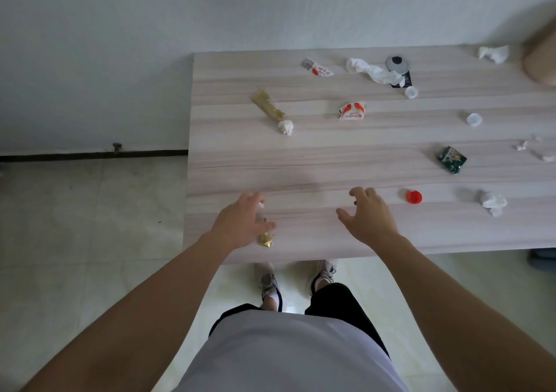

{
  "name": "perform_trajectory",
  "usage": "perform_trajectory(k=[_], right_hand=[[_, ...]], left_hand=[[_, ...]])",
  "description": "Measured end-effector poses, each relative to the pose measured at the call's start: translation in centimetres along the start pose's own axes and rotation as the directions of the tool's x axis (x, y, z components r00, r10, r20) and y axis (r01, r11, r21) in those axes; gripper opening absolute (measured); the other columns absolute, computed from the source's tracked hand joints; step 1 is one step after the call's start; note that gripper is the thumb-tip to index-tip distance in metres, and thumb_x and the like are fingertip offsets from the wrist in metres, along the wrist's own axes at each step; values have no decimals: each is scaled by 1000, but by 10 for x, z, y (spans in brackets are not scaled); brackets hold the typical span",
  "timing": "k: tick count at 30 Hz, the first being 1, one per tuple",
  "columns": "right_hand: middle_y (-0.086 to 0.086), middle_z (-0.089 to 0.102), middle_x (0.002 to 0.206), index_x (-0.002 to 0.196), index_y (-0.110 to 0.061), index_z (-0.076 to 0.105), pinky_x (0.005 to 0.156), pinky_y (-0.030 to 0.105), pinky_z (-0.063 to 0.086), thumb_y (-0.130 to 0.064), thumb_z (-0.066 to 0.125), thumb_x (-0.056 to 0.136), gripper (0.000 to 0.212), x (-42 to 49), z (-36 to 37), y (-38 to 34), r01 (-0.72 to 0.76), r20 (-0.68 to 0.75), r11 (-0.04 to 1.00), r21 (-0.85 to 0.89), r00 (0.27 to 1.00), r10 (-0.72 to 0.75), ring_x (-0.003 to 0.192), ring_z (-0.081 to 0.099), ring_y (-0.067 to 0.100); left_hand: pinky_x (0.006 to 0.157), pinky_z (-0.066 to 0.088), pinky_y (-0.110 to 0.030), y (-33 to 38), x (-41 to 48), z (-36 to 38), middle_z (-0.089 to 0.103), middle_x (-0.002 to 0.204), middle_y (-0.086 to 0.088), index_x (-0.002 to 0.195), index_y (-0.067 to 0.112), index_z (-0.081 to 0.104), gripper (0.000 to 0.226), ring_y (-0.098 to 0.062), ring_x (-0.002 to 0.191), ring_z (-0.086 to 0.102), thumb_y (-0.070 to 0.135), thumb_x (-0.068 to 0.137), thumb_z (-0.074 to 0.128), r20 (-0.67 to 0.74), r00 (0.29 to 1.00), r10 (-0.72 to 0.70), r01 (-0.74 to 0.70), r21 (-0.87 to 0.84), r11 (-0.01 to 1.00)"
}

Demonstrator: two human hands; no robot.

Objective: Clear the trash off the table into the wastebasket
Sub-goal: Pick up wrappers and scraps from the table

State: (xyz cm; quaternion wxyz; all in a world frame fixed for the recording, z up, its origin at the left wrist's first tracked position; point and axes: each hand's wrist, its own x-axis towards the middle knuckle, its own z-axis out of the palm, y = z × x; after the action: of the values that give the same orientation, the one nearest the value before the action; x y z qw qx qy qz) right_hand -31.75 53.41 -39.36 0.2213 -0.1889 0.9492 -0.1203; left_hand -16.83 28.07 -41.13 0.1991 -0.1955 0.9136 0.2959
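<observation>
Under the left hand (240,223), whose fingers (266,226) are curling onto a gold wrapper (266,239) near the table (301,166) edge, a pinch should be closing on the foil and whatever pale scrap lies beneath before lifting. Beside it, the right hand (368,217) is hovering with fingers (358,192) spread, nothing between them, a red cap (414,196) lying just beyond to their right; no wastebasket is showing.

A person seen from above wore a loose, pale grey-white top (288,352) that filled the lower frame; below its hem showed black trousers (337,304) with a thin white edge on the left leg; both forearms were bare, with no sleeves, watch or rings visible; the feet were in light grey lace-up sneakers (326,272) with white socks (272,297).
</observation>
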Motion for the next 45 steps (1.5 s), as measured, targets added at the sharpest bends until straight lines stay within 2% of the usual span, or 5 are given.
perform_trajectory(k=[8,15,21,38,45], right_hand=[[14,49,121,131,-10,43,88,40,47,-43,66,84,62,3,-13,44,-41,-8,999,11,999,41,108,51,31],[20,46,122,133,-6,38,95,44,42,-43,66,85,67,21,-37,103,-134,-70,991,-26,989,132,109,47,36],[20,46,119,128,-6,40,89,43,43,-46,64,86,63,35,-45,138,-196,-20,979,-54,981,195,105,47,35],[5,57,77,87,-13,50,66,40,54,-33,59,83,22,52,-62,140,-33,136,999,37,990,27,70,57,22],[4,48,87,83,-15,48,62,36,49,-16,58,77,12,62,-79,115,57,123,998,29,991,-60,70,50,23]], left_hand=[[83,45,-37,14,-12,33,51,126,-1,120,22,41,65,-24,106,57,50,70,72,28,994,-108,108,9,994],[84,48,-39,40,-5,55,55,123,-6,117,15,47,38,-28,106,58,25,84,63,-55,990,-132,132,-14,991],[70,39,-34,68,15,65,60,104,-10,105,10,50,15,-33,90,57,16,92,52,-126,983,-134,138,24,990],[67,37,-32,116,35,68,62,89,-9,92,12,55,20,-29,81,57,26,98,42,-272,946,-173,175,-18,984],[71,38,-33,117,37,41,55,87,-4,86,13,56,13,-24,80,50,25,91,55,-269,949,-162,141,-95,985]])
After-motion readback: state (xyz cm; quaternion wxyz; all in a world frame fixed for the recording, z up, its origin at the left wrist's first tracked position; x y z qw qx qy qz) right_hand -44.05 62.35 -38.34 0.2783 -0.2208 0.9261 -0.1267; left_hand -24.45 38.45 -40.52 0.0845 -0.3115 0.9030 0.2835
